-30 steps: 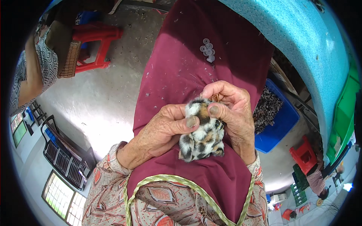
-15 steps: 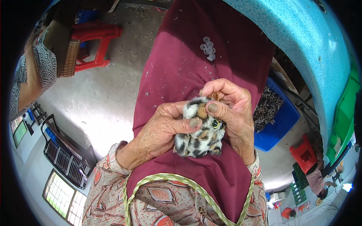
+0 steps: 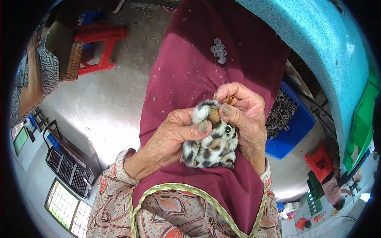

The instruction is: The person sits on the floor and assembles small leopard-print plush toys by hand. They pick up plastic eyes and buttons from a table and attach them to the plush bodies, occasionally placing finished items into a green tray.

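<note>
A small plush animal (image 3: 210, 146), furry with white, black and tan spots and yellow-rimmed eyes, is held between my hands above my lap. My left hand (image 3: 174, 133) grips its left side, with the thumb pressed on the fur. My right hand (image 3: 248, 123) is closed round the other side by the eyes, its thumb and index finger at the upper edge. Near that index finger, a small amber-brown loop (image 3: 228, 100) sticks out; what it is made of I cannot tell. The palms and the toy's underside are hidden.
Several translucent plastic discs (image 3: 219, 50) lie on the maroon apron (image 3: 174, 83) over my lap. A blue bin (image 3: 291, 139) with spotted fur pieces stands at right, below a speckled turquoise surface (image 3: 317, 35). Red stools (image 3: 107, 51) and a seated person (image 3: 33, 83) are at left.
The plush animal has tilted and shifted slightly downward. My right thumb has drawn a little to the right off the tan patch, and the amber-brown loop shows more.
</note>
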Action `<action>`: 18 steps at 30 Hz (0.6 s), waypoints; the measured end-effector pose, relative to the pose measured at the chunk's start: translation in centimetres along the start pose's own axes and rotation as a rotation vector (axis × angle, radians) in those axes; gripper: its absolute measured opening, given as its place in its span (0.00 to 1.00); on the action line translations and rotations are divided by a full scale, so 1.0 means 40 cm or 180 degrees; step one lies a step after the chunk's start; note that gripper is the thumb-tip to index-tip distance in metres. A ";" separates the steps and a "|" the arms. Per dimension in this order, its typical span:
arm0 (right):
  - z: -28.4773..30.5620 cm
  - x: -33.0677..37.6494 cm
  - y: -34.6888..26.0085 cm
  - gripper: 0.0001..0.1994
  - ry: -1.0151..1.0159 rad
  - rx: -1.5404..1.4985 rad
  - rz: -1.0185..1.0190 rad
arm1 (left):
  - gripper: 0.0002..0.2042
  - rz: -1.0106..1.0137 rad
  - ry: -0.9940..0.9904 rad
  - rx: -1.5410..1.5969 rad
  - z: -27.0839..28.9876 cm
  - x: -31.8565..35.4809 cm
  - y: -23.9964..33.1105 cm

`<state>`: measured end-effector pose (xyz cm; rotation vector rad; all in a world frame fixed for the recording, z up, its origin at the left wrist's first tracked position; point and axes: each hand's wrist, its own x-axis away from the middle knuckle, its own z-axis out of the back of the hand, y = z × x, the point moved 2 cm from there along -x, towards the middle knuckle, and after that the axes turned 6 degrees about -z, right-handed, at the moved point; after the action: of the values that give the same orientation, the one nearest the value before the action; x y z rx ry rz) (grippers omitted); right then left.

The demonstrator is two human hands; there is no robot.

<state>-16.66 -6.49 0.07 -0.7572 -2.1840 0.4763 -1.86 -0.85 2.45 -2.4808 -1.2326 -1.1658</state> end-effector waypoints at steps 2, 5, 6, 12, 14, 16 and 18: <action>0.000 0.001 0.002 0.12 0.0011 0.0000 0.0017 | 0.15 0.0012 -0.0098 0.0210 0.000 0.001 -0.001; 0.001 0.003 0.004 0.12 0.0011 0.0009 0.0026 | 0.15 -0.0034 -0.0177 0.0220 -0.002 0.003 -0.002; -0.001 0.004 0.001 0.12 0.0003 0.0014 0.0030 | 0.15 -0.0030 -0.0183 0.0249 -0.003 0.005 -0.003; 0.004 0.007 -0.002 0.13 0.0045 0.0012 0.0048 | 0.16 -0.0063 -0.0185 0.0150 -0.002 0.006 -0.003; 0.001 0.009 -0.004 0.13 0.0024 0.0026 0.0118 | 0.17 -0.0121 -0.0138 -0.0070 0.002 0.009 -0.004; -0.001 0.012 -0.004 0.13 0.0004 0.0136 0.0249 | 0.18 -0.0187 -0.0161 -0.0281 0.000 0.012 0.000; 0.000 0.015 -0.007 0.12 -0.0012 0.0270 0.0349 | 0.18 -0.0197 -0.0231 -0.0358 -0.002 0.014 0.002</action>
<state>-17.09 -6.31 0.58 -0.8330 -2.1190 0.6224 -1.64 -0.59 2.91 -2.6051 -1.3059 -1.2013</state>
